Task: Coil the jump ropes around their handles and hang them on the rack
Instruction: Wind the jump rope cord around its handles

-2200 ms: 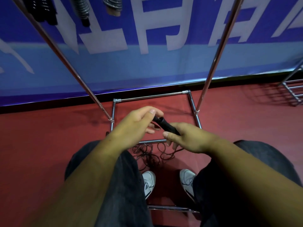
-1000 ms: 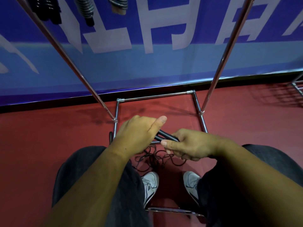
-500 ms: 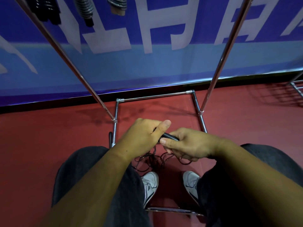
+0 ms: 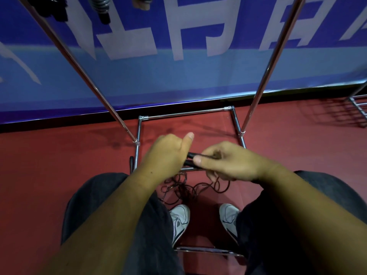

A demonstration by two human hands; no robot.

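Jump rope cord lies in loose dark loops on red floor by white shoes. Above, the right hand pinches two smooth black handles; the left hand curls round their end, thumb raised. Tubes of the chrome rack frame open floor; white characters on the blue banner are cropped.

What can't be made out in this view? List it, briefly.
Head view:
- Handles: mostly covered by the right hand; count unclear.
- Left hand: its grip is hidden behind its own back.
- Rope: ends hidden under both hands.
- Hung ropes: cut off by the top edge.
- Side rack: cut off by the right edge.
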